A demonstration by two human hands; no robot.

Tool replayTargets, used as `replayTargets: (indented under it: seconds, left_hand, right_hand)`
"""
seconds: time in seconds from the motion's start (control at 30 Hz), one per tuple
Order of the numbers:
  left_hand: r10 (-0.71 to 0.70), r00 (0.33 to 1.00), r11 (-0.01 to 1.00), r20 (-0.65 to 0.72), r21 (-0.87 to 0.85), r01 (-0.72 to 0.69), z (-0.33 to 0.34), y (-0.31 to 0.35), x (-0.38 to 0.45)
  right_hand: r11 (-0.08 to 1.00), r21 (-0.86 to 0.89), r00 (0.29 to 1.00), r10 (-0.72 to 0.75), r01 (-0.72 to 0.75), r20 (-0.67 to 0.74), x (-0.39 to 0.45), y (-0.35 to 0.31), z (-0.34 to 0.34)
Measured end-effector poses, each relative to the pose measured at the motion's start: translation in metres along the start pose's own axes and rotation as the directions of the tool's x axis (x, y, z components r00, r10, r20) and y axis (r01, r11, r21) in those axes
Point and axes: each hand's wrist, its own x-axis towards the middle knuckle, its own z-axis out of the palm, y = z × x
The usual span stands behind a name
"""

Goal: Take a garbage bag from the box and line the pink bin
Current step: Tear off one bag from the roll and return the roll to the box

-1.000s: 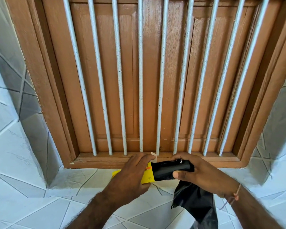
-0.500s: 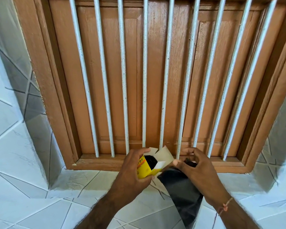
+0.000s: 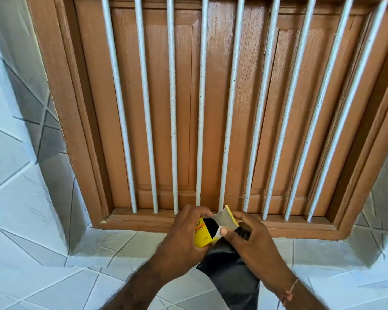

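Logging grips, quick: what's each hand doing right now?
Left hand: closed around the yellow box.
Right hand: fingers holding the black garbage bag, thumb on the box flap.

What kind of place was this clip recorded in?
Probably a home, at a tiled window ledge: closed brown wooden shutters behind white metal bars, set in walls of pale marbled tiles. Which room is unclear.

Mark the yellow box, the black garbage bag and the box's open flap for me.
yellow box point(image 3: 202, 239): head view, on its printed yellow side.
black garbage bag point(image 3: 231, 274): head view, on the hanging sheet.
open flap point(image 3: 225, 218): head view, on its grey inner face.
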Motion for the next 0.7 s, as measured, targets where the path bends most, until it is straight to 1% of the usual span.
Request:
replayTargets:
  seconds: [0.07,0.13,0.2,0.3,0.37,0.4,0.5,0.57,0.6,0.63,0.7]
  left_hand:
    - [-0.021,1.0,0.999,0.017,-0.032,0.021,0.002,0.002,0.001]
    - [-0.033,0.999,0.998,0.044,-0.046,0.035,0.004,0.005,0.001]
    - [-0.023,0.998,0.999,0.061,-0.031,0.025,0.006,0.007,0.001]
    - [-0.043,0.997,0.995,0.06,-0.089,0.048,0.007,0.006,0.003]
    - [-0.079,0.996,0.987,0.053,-0.139,0.085,0.007,0.004,0.004]
    - [-0.105,0.993,0.979,0.057,-0.166,0.114,0.006,0.004,0.004]
    - [-0.181,0.978,0.937,0.107,-0.283,0.204,0.004,0.007,0.004]
    - [-0.193,0.975,0.919,0.108,-0.329,0.218,0.005,0.01,0.002]
    - [-0.193,0.977,0.921,0.094,-0.327,0.214,0.007,0.012,0.002]
    - [-0.193,0.978,0.928,0.073,-0.309,0.207,0.008,0.014,0.001]
    - [-0.203,0.979,0.946,0.027,-0.252,0.203,0.011,0.014,0.001]
  right_hand:
    - [1.0,0.003,0.993,0.031,-0.031,-0.111,0.001,0.006,0.005]
    - [0.999,-0.028,0.986,0.036,-0.041,-0.162,0.002,0.011,0.009]
    - [0.997,-0.072,0.987,0.007,-0.018,-0.16,0.002,0.014,0.012]
    - [0.995,-0.095,0.99,-0.033,0.02,-0.137,0.001,0.015,0.013]
    - [0.999,-0.042,0.99,-0.024,0.019,-0.142,0.002,0.017,0.012]
    - [1.0,-0.005,0.988,0.002,-0.003,-0.158,0.003,0.018,0.01]
    - [0.978,0.163,0.964,0.165,-0.131,-0.211,0.005,0.021,0.008]
    - [0.942,0.274,0.943,0.258,-0.196,-0.21,0.005,0.018,0.007]
    - [0.938,0.287,0.943,0.26,-0.195,-0.208,0.005,0.016,0.006]
    - [0.947,0.275,0.952,0.229,-0.169,-0.202,0.004,0.014,0.005]
    - [0.973,0.218,0.981,0.11,-0.074,-0.159,0.001,0.008,0.003]
